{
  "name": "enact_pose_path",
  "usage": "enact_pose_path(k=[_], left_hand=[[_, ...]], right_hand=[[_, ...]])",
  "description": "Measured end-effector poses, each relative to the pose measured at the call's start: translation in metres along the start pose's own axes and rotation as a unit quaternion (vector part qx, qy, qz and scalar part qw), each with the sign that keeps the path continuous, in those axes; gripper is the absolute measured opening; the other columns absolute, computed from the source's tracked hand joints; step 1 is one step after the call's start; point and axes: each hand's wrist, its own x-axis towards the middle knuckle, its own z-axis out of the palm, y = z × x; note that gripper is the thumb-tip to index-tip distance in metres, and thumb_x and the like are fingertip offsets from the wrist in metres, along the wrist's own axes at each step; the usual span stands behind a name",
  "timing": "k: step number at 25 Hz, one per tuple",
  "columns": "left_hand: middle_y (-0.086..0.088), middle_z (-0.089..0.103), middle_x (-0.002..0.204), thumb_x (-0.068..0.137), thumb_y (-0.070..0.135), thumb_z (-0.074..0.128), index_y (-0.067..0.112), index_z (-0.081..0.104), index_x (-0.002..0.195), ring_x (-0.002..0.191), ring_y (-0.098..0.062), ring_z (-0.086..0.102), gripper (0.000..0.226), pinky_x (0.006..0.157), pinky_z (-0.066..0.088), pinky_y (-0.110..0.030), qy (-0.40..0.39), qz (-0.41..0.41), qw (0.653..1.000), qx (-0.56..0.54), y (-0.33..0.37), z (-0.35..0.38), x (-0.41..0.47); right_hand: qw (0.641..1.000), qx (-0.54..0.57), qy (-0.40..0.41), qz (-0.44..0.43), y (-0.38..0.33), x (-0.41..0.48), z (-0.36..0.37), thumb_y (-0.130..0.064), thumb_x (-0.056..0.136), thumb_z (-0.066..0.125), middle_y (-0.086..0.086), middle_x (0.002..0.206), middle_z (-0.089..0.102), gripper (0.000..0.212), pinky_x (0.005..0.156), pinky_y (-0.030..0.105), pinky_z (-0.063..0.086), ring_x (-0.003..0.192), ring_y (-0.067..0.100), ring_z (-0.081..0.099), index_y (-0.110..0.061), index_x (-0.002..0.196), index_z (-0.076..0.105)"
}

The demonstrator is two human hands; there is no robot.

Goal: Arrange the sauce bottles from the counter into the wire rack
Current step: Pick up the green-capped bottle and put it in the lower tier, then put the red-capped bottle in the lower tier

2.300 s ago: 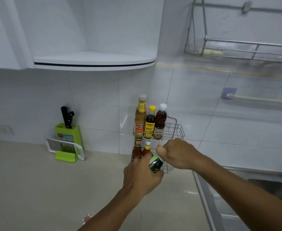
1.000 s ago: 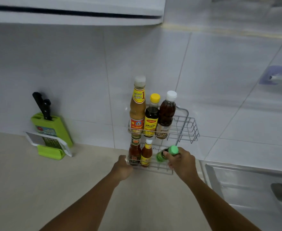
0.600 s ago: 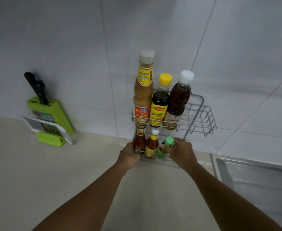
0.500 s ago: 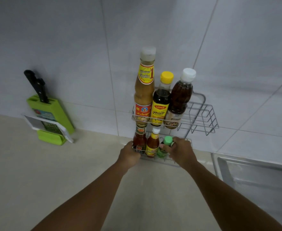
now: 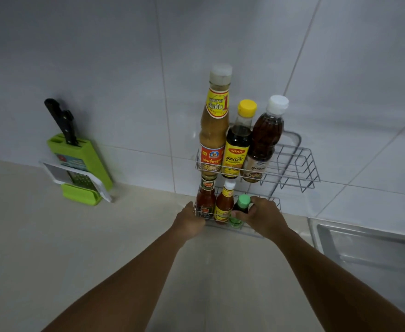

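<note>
A two-tier wire rack [image 5: 299, 164] stands against the tiled wall. Its upper tier holds a tall tan sauce bottle [image 5: 214, 130], a dark yellow-capped bottle [image 5: 238, 142] and a brown white-capped bottle [image 5: 265, 137]. In the lower tier stand a red sauce bottle [image 5: 205, 200], a small orange-red bottle [image 5: 225, 202] and a small green-capped bottle [image 5: 241, 208]. My right hand [image 5: 262, 218] grips the green-capped bottle, which stands upright in the lower tier. My left hand [image 5: 189, 221] holds the rack's lower front left corner.
A green knife block [image 5: 81, 161] with a black-handled knife [image 5: 61, 121] and a grater [image 5: 77, 180] leans on the wall at left. A steel sink [image 5: 369, 250] lies at right. Beige counter [image 5: 53, 248] spreads in front.
My right hand carried the green-capped bottle from above the counter into the lower tier and stood it upright. My left hand let go of the bottle and took the rack's corner. The camera moved closer.
</note>
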Motion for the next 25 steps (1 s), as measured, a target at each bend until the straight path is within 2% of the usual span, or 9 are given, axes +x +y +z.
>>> enact_pose_path(k=[3, 5, 9, 11, 13, 15, 19, 21, 25], left_hand=[[-0.011, 0.034, 0.161, 0.092, 0.013, 0.058, 0.010, 0.017, 0.158, 0.144, -0.030, 0.038, 0.077, 0.106, 0.040, -0.032, -0.021, -0.020, 0.999, 0.018, -0.002, -0.012, -0.005], [-0.010, 0.036, 0.160, 0.094, 0.011, 0.057, 0.011, 0.019, 0.158, 0.143, -0.028, 0.040, 0.075, 0.102, 0.040, -0.027, -0.040, -0.022, 0.999, 0.012, -0.002, -0.027, -0.012], [-0.015, 0.058, 0.138, 0.096, 0.007, 0.054, 0.011, 0.046, 0.147, 0.118, -0.027, 0.059, 0.052, 0.102, 0.049, -0.033, -0.096, -0.015, 0.995, 0.037, -0.007, -0.069, -0.041], [-0.015, 0.061, 0.124, 0.097, -0.002, 0.049, 0.006, 0.049, 0.143, 0.098, -0.023, 0.059, 0.046, 0.081, 0.050, -0.028, -0.143, -0.019, 0.989, 0.035, -0.017, -0.095, -0.061], [-0.014, 0.061, 0.106, 0.099, -0.009, 0.043, 0.001, 0.046, 0.142, 0.074, -0.017, 0.059, 0.045, 0.060, 0.044, -0.020, -0.159, -0.017, 0.986, 0.047, -0.036, -0.122, -0.078], [-0.012, 0.059, 0.094, 0.100, -0.013, 0.038, -0.006, 0.045, 0.142, 0.057, -0.012, 0.060, 0.043, 0.052, 0.044, -0.017, -0.146, -0.015, 0.987, 0.070, -0.066, -0.147, -0.096], [-0.021, 0.057, 0.120, 0.091, -0.023, 0.043, -0.002, 0.045, 0.144, 0.081, -0.019, 0.059, 0.058, 0.060, 0.044, -0.015, -0.160, 0.009, 0.963, 0.214, -0.152, -0.183, -0.145], [-0.021, 0.060, 0.123, 0.081, -0.027, 0.052, 0.002, 0.048, 0.143, 0.093, -0.019, 0.060, 0.068, 0.060, 0.047, -0.012, -0.200, 0.019, 0.956, 0.214, -0.187, -0.177, -0.171], [0.018, 0.066, 0.096, 0.071, -0.001, 0.083, 0.024, 0.061, 0.122, 0.082, 0.005, 0.062, 0.061, 0.065, 0.049, -0.004, -0.245, 0.048, 0.958, 0.139, -0.211, -0.147, -0.212]], right_hand=[[1.000, 0.015, -0.011, 0.017, -0.001, -0.010, -0.006, -0.051, 0.072, 0.085, -0.003, 0.087, 0.075, 0.052, 0.070, 0.032, 0.059, 0.076, 0.018, 0.071, -0.022, 0.114, 0.071], [1.000, 0.022, -0.006, 0.019, -0.003, -0.020, -0.007, -0.040, 0.075, 0.085, -0.005, 0.081, 0.073, 0.055, 0.072, 0.032, 0.060, 0.076, 0.015, 0.070, -0.018, 0.124, 0.069], [0.996, 0.057, 0.054, 0.050, -0.022, -0.056, -0.007, -0.028, 0.082, 0.077, 0.001, 0.092, 0.074, 0.072, 0.075, 0.033, 0.055, 0.089, 0.023, 0.070, -0.018, 0.148, 0.050], [0.994, 0.085, 0.057, 0.050, -0.042, -0.080, -0.003, -0.020, 0.084, 0.071, 0.005, 0.095, 0.075, 0.062, 0.079, 0.036, 0.059, 0.090, 0.025, 0.071, -0.016, 0.144, 0.053], [0.990, 0.134, -0.016, 0.050, -0.066, -0.105, 0.005, -0.014, 0.086, 0.067, 0.003, 0.089, 0.075, 0.049, 0.072, 0.031, 0.060, 0.079, 0.022, 0.073, -0.014, 0.135, 0.064], [0.978, 0.155, -0.138, 0.029, -0.092, -0.137, 0.015, -0.010, 0.086, 0.067, 0.002, 0.087, 0.075, 0.044, 0.056, 0.025, 0.055, 0.069, 0.016, 0.073, -0.017, 0.130, 0.067], [0.920, 0.144, -0.352, -0.094, -0.140, -0.209, 0.062, -0.021, 0.078, 0.081, -0.009, 0.121, 0.067, 0.063, 0.064, 0.020, 0.054, 0.078, 0.006, 0.069, -0.053, 0.127, 0.058], [0.906, 0.130, -0.378, -0.140, -0.160, -0.238, 0.092, -0.033, 0.071, 0.089, -0.014, 0.128, 0.062, 0.068, 0.074, 0.020, 0.054, 0.087, 0.000, 0.068, -0.067, 0.118, 0.053], [0.937, 0.160, -0.252, -0.182, -0.192, -0.274, 0.128, -0.040, 0.072, 0.078, 0.001, 0.096, 0.077, 0.031, 0.075, 0.036, 0.058, 0.075, -0.001, 0.066, -0.025, 0.099, 0.072]])
